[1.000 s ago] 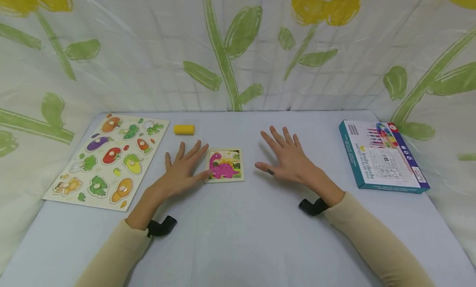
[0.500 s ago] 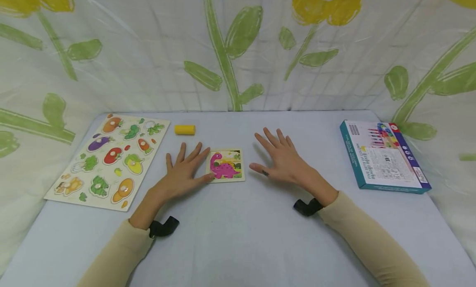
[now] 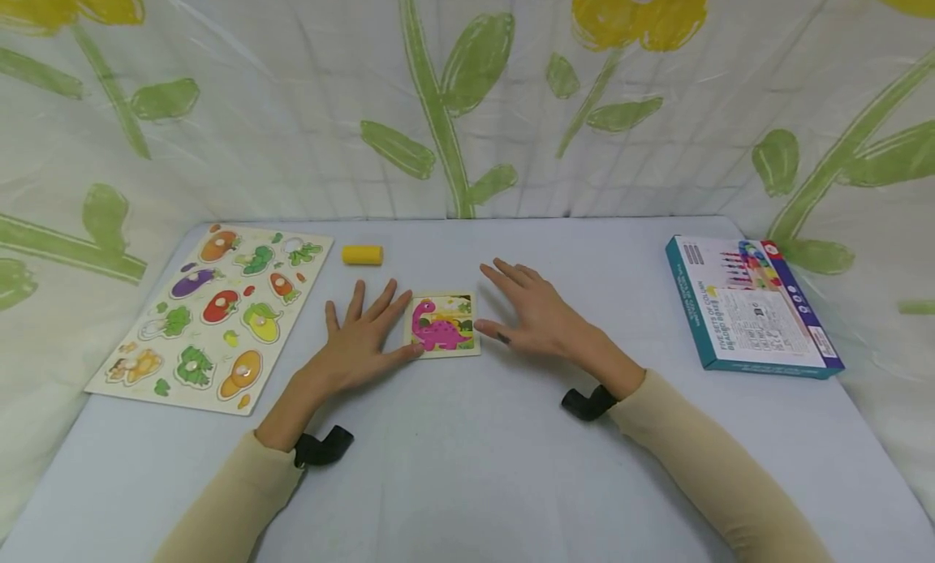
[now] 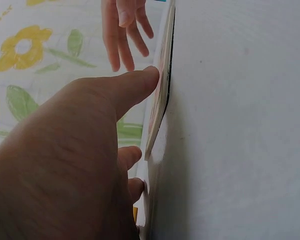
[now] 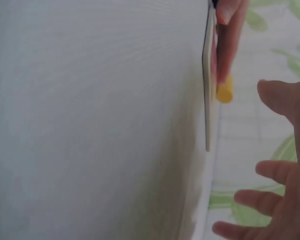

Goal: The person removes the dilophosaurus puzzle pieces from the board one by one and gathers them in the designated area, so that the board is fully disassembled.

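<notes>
A small square dinosaur puzzle, pink figure on a pale board, lies flat on the table in the head view. My left hand is spread at its left side, the thumb resting on the puzzle's lower left corner. In the left wrist view that thumb touches the board's face near its edge. On the other side, my right hand hovers with fingers extended, its thumb tip near the puzzle's right edge. From the right wrist view, the right fingers are apart from the board and hold nothing.
A vegetable peg puzzle board lies at the left of the white table. Behind my left hand is a yellow cylinder. A flat teal and white box lies at the right. A flower-printed sheet hangs behind.
My right hand has moved left, closer to the puzzle, and its fingers have drawn nearer together. My left hand has shifted very slightly right; the puzzle stays in place.
</notes>
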Tool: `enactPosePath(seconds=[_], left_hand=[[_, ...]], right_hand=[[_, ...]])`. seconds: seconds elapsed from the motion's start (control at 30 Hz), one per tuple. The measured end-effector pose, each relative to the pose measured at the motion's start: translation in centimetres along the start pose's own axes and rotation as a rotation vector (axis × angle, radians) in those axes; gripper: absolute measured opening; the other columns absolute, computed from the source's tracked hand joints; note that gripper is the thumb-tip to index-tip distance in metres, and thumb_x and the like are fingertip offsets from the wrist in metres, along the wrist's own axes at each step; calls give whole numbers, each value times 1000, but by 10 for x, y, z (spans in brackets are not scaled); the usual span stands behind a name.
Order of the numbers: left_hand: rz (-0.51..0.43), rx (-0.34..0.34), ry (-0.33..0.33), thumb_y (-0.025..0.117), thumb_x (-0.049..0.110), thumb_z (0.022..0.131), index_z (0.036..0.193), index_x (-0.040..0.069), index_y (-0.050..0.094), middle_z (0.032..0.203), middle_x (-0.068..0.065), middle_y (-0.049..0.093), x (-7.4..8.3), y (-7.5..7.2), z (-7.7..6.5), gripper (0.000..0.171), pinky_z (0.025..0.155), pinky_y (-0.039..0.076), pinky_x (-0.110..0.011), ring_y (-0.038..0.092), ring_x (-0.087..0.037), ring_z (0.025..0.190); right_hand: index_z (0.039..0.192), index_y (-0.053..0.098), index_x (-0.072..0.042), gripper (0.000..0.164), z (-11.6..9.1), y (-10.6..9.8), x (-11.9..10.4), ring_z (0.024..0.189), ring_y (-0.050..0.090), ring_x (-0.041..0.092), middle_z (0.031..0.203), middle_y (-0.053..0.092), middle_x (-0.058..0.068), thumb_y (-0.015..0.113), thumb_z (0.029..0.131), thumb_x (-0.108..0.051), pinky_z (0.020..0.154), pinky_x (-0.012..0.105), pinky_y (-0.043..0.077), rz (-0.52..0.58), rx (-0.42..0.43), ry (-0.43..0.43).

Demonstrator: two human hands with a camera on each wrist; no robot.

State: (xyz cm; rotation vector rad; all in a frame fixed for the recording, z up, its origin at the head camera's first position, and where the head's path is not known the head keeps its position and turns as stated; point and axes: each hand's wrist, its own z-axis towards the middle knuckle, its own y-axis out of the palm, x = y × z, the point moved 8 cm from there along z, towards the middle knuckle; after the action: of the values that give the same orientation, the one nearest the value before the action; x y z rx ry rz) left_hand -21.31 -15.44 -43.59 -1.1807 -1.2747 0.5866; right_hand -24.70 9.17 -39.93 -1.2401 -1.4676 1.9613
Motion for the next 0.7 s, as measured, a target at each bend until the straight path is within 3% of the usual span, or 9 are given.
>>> enactPosePath(seconds=[0.4, 0.7], left_hand=[[-1, -9, 0, 56, 71, 97, 171, 27, 20, 182, -4, 4, 2, 1, 0, 93, 117, -17, -83, -16, -48, 165], [6, -12, -7, 57, 71, 96, 171, 25, 21, 182, -5, 4, 1, 2, 0, 95, 117, -18, -84, -16, -49, 164]], right_hand=[[166, 37, -21, 83, 20, 13, -11, 151, 45, 37, 165, 47, 12, 66, 99, -59, 126, 60, 35, 36, -53, 1], [160, 48, -15, 73, 37, 20, -31, 132, 58, 30, 140, 65, 10, 72, 98, -47, 117, 52, 47, 7, -44, -73]])
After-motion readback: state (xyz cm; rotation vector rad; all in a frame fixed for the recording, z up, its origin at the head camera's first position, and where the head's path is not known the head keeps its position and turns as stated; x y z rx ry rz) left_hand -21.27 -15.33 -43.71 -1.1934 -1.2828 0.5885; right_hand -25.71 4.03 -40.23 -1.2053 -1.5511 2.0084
